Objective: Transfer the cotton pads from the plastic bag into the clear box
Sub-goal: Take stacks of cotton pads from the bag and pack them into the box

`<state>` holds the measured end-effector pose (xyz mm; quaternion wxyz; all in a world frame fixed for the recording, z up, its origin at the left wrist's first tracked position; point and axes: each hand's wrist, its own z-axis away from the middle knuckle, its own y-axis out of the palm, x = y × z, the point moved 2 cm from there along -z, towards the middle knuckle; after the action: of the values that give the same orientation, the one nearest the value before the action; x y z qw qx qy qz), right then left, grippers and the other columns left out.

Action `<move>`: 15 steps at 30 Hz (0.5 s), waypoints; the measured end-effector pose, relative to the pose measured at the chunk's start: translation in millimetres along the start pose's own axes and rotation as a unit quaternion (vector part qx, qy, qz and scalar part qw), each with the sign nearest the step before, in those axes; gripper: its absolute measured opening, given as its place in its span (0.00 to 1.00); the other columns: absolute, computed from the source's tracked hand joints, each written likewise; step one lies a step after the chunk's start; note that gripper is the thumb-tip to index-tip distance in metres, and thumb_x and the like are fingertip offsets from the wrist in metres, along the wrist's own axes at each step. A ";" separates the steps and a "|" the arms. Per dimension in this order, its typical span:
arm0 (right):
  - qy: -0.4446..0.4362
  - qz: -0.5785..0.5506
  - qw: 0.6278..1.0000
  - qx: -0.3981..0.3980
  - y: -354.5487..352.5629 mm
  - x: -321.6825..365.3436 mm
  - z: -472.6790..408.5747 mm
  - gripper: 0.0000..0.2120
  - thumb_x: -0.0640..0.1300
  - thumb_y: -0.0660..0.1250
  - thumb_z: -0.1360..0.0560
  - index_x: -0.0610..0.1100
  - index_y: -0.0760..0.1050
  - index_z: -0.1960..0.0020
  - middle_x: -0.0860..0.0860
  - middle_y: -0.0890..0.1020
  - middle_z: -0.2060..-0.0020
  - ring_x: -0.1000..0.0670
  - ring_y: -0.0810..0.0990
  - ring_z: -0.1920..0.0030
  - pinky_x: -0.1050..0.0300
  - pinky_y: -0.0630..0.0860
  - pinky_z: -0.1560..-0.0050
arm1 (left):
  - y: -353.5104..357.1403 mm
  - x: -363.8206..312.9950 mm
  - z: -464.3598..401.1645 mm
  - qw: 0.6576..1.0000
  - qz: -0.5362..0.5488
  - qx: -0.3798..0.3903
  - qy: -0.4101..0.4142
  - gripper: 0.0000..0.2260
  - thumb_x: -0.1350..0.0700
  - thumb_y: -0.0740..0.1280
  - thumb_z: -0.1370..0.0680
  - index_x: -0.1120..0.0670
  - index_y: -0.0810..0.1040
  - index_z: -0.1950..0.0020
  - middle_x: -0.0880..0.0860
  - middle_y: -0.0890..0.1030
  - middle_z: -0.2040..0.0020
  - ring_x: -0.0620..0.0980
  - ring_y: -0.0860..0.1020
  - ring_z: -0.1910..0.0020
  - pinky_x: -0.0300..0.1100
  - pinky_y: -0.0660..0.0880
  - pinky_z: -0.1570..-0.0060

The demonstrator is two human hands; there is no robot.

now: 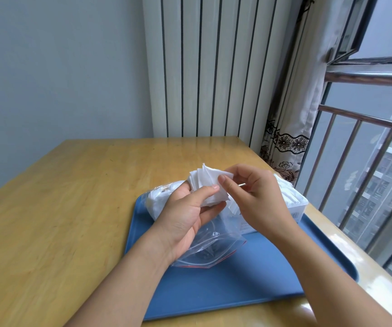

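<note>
My left hand (185,215) grips a fanned stack of white square cotton pads (205,182), lifted above the tray. At the stack's upper right edge, my right hand (254,197) pinches the pads between thumb and forefinger. Under my left hand lies the clear plastic zip bag (210,249), with more white pads bunched at its far end (159,199). The clear box (291,204) stands behind my right hand at the tray's far right; white pads show inside it, and my hand hides most of it.
A blue tray (249,279) on the wooden table (72,208) carries the bag and box. The table's right edge runs along a railed window (367,161). A patterned curtain (287,142) and a white radiator (214,67) stand behind.
</note>
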<state>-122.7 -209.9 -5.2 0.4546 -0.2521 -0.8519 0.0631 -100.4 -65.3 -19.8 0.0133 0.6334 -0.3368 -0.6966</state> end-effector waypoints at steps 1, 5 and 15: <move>-0.003 0.006 1.000 0.009 -0.5 0.1 0.3 0.08 0.41 0.69 0.20 0.45 0.80 0.59 0.50 0.82 0.67 0.49 0.78 0.67 0.54 0.73 0.67 | 0.7 -0.1 0.8 1.000 -0.011 0.001 0.001 0.14 0.63 0.66 0.20 0.58 0.78 0.35 0.58 0.84 0.41 0.53 0.83 0.40 0.47 0.79 0.39; -0.018 0.041 0.997 0.065 1.0 -0.4 2.6 0.10 0.44 0.66 0.18 0.42 0.77 0.57 0.46 0.80 0.64 0.40 0.74 0.69 0.47 0.71 0.70 | 1.4 -0.3 3.0 0.998 -0.066 -0.001 0.009 0.12 0.60 0.65 0.19 0.56 0.80 0.36 0.54 0.85 0.42 0.51 0.83 0.41 0.47 0.79 0.40; 0.014 0.034 0.998 -0.053 -4.6 -2.4 -3.5 0.13 0.46 0.67 0.23 0.40 0.74 0.64 0.45 0.75 0.71 0.48 0.73 0.69 0.48 0.71 0.66 | -3.0 4.0 -1.3 0.995 -0.072 -0.067 0.002 0.10 0.60 0.60 0.17 0.59 0.80 0.42 0.61 0.85 0.45 0.57 0.84 0.45 0.52 0.82 0.46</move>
<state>-120.5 -215.5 -3.5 0.4502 -0.3060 -0.8383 0.0298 -98.8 -65.3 -24.7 0.0057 0.6552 -0.2427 -0.7154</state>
